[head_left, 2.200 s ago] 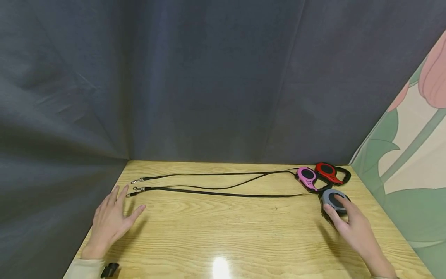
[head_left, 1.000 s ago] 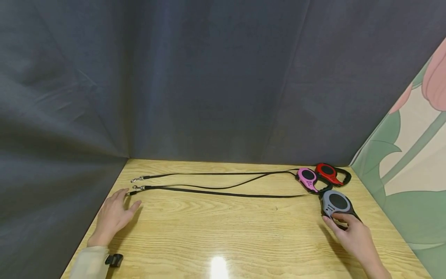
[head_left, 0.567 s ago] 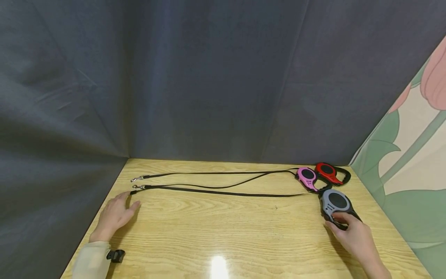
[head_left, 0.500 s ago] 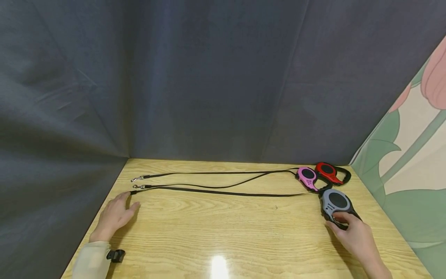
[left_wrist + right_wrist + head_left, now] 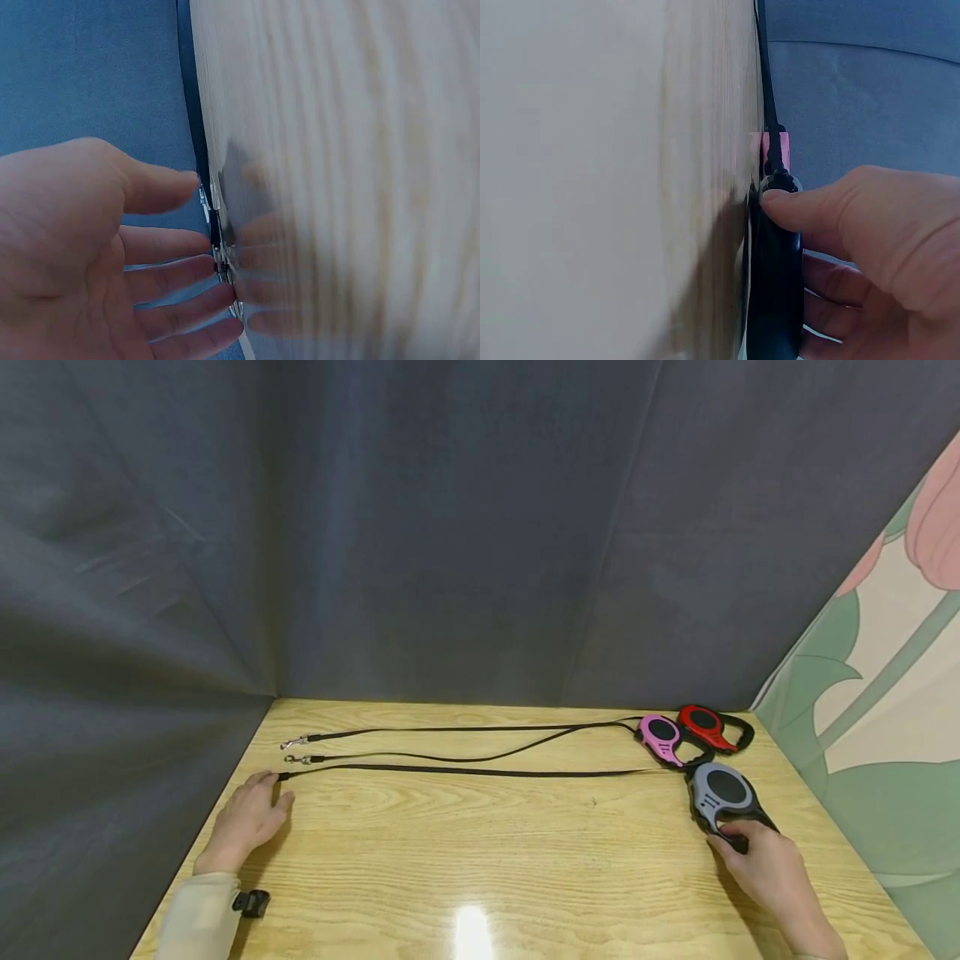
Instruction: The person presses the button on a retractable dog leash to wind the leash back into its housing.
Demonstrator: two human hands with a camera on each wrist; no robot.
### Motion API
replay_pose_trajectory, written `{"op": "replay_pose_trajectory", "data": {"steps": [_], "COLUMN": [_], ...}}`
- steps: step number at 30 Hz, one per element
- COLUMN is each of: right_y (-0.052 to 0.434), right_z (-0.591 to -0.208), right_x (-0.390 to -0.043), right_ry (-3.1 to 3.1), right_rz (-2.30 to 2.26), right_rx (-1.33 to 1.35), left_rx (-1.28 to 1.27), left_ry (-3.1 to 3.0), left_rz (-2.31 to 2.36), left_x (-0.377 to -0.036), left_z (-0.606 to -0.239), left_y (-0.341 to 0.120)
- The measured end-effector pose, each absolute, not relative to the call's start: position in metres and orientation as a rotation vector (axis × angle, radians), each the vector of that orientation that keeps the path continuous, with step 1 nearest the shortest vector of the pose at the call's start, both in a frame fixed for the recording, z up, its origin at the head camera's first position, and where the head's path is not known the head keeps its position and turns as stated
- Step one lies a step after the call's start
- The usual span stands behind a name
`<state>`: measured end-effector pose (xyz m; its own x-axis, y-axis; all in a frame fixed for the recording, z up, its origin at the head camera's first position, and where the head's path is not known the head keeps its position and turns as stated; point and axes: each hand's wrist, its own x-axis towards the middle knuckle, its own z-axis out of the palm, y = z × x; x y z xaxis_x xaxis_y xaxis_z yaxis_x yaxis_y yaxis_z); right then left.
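Nearest the viewer, a pale sleeve (image 5: pixel 197 917) with a small black clip (image 5: pixel 252 903) at its cuff lies along the left edge of the wooden desk (image 5: pixel 480 868). Ahead of it the left hand (image 5: pixel 246 820) rests palm down on the desk, fingers loosely spread and holding nothing; its fingertips (image 5: pixel 214 244) just reach the metal clasp at the end of the nearest black leash strap (image 5: pixel 465 771).

On the right side the right hand (image 5: pixel 765 868) grips the black handle of the grey retractable leash (image 5: pixel 722 793), fingers curled round the grip and the thumb (image 5: pixel 802 210) pressed on top near where the strap leaves the case. The grey leash lies flat on the desk, its strap stretching straight across to the left hand.

Farther back, the pink leash (image 5: pixel 661 739) and the red leash (image 5: pixel 708 729) lie touching each other by the far right corner, their straps running leftward to two clasps (image 5: pixel 294 750). A dark curtain (image 5: pixel 420 527) hangs behind, and a flower-patterned panel (image 5: pixel 892 677) stands at the right.
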<state>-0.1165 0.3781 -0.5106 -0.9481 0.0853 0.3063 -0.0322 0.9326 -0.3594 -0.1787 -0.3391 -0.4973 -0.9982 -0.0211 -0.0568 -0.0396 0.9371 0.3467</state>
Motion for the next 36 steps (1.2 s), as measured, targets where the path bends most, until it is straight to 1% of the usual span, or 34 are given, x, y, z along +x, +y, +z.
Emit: {"op": "replay_pose_trajectory", "data": {"steps": [12,20,27,36], "right_y": [0.38,0.38,0.38,0.382], "right_z": [-0.508,-0.504,-0.499,-0.495], "right_x": [-0.111,-0.109,-0.106,-0.107], "right_ry": [-2.823,-2.741,-2.663,-2.527], "right_rz": [0.564,0.603,0.632,0.654], "right_rx": [-0.101,-0.082,-0.103,-0.121], "left_rx": [-0.056,-0.034,-0.127,-0.165], "left_ry": [3.127,3.147,3.108,3.071], "left_rz": [0.44,0.429,0.388,0.374], "left_x": [-0.176,-0.172,-0.169,-0.162], "left_z": [-0.492,-0.493,-0.49,-0.483], "left_y": [-0.342,-0.344,-0.346,-0.349]}}
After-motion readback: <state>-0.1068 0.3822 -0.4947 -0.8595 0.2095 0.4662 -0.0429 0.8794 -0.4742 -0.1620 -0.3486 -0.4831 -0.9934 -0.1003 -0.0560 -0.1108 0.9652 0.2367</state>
